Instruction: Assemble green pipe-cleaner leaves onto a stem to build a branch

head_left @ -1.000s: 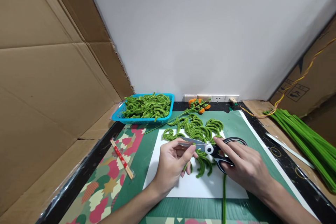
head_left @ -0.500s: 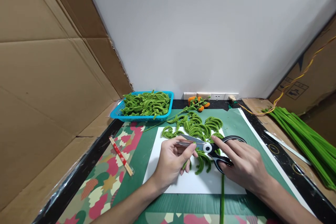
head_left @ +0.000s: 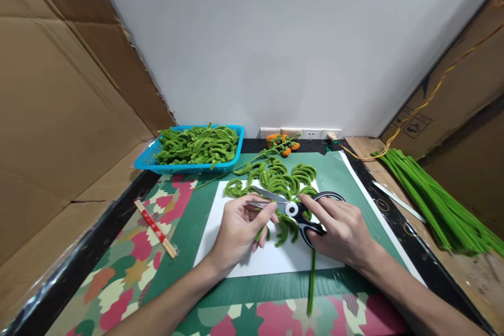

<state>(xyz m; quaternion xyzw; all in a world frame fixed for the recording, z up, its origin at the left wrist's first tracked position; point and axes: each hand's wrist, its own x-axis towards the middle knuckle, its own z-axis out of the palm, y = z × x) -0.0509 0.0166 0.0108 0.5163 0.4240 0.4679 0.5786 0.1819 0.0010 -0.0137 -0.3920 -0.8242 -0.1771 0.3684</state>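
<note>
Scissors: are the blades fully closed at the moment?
No, the scissors in the right hand have their blades parted, with a visible gap between the tips.

Scissors: I see smooth metal blades, plastic-looking handles.
Basket, left of scissors: glossy plastic.
Stems, right of scissors: fuzzy.

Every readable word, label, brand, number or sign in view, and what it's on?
No text can be read.
Red band around the wooden sticks: pale marks, too small to read.
Cardboard on the right: boxed printed symbols, too small and blurred to make out.
Scissors: no lettering visible.
</note>
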